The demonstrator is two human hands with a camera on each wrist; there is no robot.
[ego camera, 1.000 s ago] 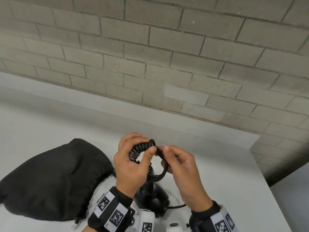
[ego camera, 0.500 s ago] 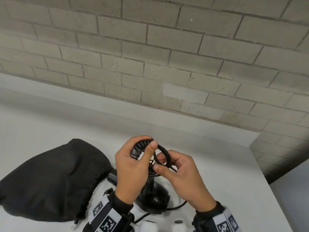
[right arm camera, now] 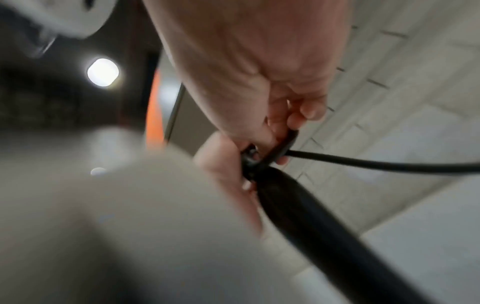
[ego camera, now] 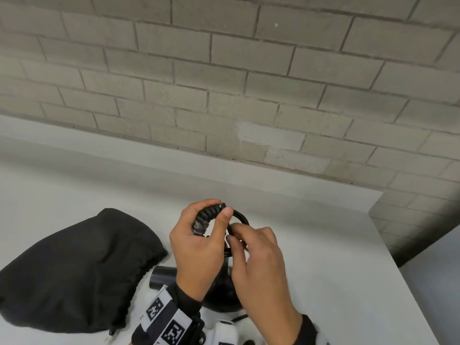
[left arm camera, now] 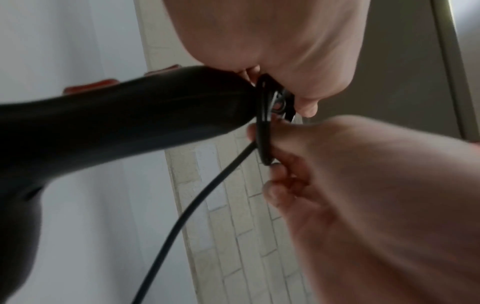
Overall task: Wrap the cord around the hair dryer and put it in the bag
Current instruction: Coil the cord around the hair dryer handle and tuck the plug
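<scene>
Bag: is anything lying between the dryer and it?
Nothing visible. The bag lies on the table directly left of the dryer, its gathered edge beside the nozzle. Whether its mouth is open cannot be told. Both hands are busy with the cord.

White table against brick wall

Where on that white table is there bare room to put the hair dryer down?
Bare table lies right of the hands, out to the table's right edge, and behind them up to the brick wall. The near left is crowded: the black bag fills it, with the hair dryer beside it.
</scene>
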